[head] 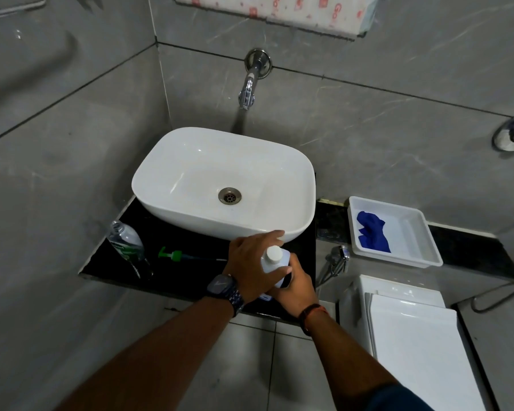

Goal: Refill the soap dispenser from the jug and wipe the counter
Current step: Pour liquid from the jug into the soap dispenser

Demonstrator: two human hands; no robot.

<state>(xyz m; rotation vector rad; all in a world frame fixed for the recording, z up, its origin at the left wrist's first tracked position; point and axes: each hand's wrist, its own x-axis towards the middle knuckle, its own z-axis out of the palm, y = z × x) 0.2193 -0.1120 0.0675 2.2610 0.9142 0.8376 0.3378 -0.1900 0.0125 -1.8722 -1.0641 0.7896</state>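
Here both hands, left (251, 261) and right (294, 284), wrapped round jug (275, 262) (cap on).

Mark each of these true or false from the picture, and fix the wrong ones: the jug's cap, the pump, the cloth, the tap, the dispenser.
1. The jug has its white cap on. True.
2. The green pump is screwed onto the dispenser. False: it lies on the black counter, and the dispenser's neck is open.
3. The blue cloth lies in the white tray. True.
4. Water runs from the tap into the sink. False: no water shows, and the sink looks dry.
5. Both the left hand and the right hand are on the jug. True.
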